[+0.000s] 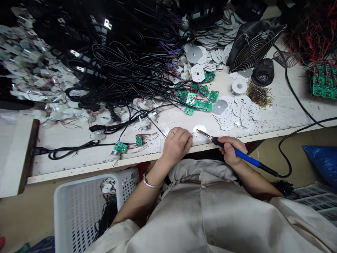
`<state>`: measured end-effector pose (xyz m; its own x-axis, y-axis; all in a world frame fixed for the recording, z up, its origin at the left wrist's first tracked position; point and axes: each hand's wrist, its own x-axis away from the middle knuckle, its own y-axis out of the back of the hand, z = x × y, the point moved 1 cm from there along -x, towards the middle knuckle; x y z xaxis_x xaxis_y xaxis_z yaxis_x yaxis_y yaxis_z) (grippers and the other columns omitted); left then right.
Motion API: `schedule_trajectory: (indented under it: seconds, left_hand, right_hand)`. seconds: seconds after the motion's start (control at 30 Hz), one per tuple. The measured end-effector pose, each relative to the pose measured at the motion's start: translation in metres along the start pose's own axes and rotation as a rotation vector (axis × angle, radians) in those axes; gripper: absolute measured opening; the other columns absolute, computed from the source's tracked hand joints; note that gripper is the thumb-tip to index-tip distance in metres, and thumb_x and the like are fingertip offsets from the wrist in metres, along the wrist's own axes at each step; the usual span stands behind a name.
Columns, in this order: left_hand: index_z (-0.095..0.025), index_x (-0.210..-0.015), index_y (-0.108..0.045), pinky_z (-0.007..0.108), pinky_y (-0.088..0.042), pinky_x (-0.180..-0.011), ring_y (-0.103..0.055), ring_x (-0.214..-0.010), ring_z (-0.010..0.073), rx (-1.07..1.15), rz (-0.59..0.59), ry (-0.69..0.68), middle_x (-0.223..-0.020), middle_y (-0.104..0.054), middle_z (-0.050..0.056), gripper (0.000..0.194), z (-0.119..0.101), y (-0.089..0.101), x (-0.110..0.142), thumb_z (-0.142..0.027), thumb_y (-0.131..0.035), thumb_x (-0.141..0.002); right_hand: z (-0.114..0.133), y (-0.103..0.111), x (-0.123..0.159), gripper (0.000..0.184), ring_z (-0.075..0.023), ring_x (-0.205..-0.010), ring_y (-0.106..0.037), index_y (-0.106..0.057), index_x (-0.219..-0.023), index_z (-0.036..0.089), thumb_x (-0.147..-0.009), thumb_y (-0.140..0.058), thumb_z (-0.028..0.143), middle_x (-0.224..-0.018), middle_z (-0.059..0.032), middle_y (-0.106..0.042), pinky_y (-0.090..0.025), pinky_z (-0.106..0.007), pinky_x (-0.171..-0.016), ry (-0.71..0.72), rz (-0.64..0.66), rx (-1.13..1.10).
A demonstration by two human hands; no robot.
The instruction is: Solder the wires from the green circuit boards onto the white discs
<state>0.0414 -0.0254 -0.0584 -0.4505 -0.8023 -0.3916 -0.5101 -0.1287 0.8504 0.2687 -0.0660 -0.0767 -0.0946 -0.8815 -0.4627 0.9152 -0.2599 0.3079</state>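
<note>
My right hand [231,150] grips a soldering iron [247,157] with a blue and black handle. Its metal tip rests at a small white hexagonal plate [199,128] near the table's front edge. Just left of that plate, my left hand [177,144] is closed, its fingers pinched on a thin wire [192,134] whose end shows at the fingertips. Left of this hand, red wires run from a small green circuit board [138,140] over another white plate [154,144]. A second green board [120,147] lies beside a small motor [115,156].
Black cables [123,70] heap up at the back, with white motor units [31,73] to their left. Green boards [198,103], stacked white plates [237,110], a solder spool [239,86] and a black fan [254,45] stand rightward. A white basket [76,200] sits below the table.
</note>
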Motion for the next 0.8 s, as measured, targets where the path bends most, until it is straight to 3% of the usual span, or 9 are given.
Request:
schedule_trajectory:
  seconds: [0.2,0.43,0.63,0.8]
  left_hand:
    - [-0.020,-0.096,-0.064,0.034,-0.051,-0.077,-0.058,-0.085,0.0202,-0.018,0.005,0.010,-0.088,-0.066,0.005,0.009,0.000,-0.001,0.001,-0.022,-0.055,-0.095]
    - [-0.017,-0.091,-0.062,0.035,-0.049,-0.075,-0.055,-0.081,0.0214,-0.106,-0.007,-0.053,-0.084,-0.064,0.007,0.010,0.000,-0.002,0.000,-0.020,-0.054,-0.095]
    - [-0.018,-0.088,-0.060,0.036,-0.047,-0.074,-0.058,-0.083,0.0219,-0.117,0.005,-0.040,-0.085,-0.067,0.007,0.010,0.000,-0.001,0.000,-0.020,-0.053,-0.095]
    - [-0.019,-0.089,-0.058,0.036,-0.049,-0.083,-0.064,-0.093,0.0204,0.000,-0.027,-0.046,-0.096,-0.071,0.007,0.005,-0.004,0.002,-0.004,-0.016,-0.055,-0.090]
  right_hand:
    - [0.015,-0.002,-0.014,0.021,-0.0160,-0.056,-0.068,-0.071,-0.096,0.025,-0.095,-0.051,0.029,-0.068,0.0006,-0.072,-0.057,-0.031,-0.055,0.135,0.078,-0.022]
    - [0.013,-0.005,-0.017,0.019,-0.0160,-0.058,-0.067,-0.069,-0.101,0.024,-0.094,-0.052,0.023,-0.065,0.0014,-0.070,-0.055,-0.029,-0.055,0.232,0.085,-0.064]
    - [0.014,-0.003,-0.012,0.020,-0.0135,-0.049,-0.061,-0.071,-0.099,0.025,-0.095,-0.052,0.028,-0.067,0.0009,-0.069,-0.051,-0.028,-0.049,0.117,0.049,-0.076]
    - [0.005,-0.002,0.000,0.026,-0.0174,-0.059,-0.068,-0.072,-0.094,0.024,-0.095,-0.050,0.037,-0.070,-0.0016,-0.071,-0.057,-0.032,-0.056,0.025,-0.030,-0.014]
